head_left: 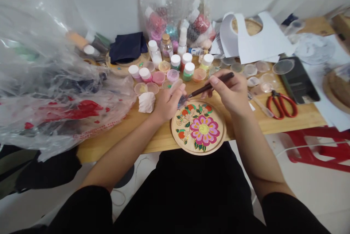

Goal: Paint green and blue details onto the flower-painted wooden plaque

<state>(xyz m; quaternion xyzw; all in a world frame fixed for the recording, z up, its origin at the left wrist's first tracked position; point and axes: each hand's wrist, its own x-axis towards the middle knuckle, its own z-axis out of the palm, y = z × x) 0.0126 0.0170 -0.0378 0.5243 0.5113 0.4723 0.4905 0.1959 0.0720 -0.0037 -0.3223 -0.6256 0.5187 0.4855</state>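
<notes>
My left hand (172, 100) is closed around a small clear plastic cup (181, 101), held tilted over the far edge of the round wooden plaque. In my right hand (229, 90) is a slim tool with a dark handle (209, 86) and a thin metal end, gripped like a pen. Its tip reaches the mouth of the cup; the exact shape of that tip is hard to make out. Below both hands lies the wooden plaque (175, 132), painted with a pink flower, orange fruits and green leaves outlined in gold. A crumpled white tissue (146, 102) rests left of my left hand.
White-capped paint jars (188, 71) and small cups of colour (172, 75) crowd the table behind the plaque. Red-handled pliers (281, 105) and a dark phone (300, 81) lie to the right. Plastic bags (68, 110) cover the left side. A red stool (319, 148) stands below.
</notes>
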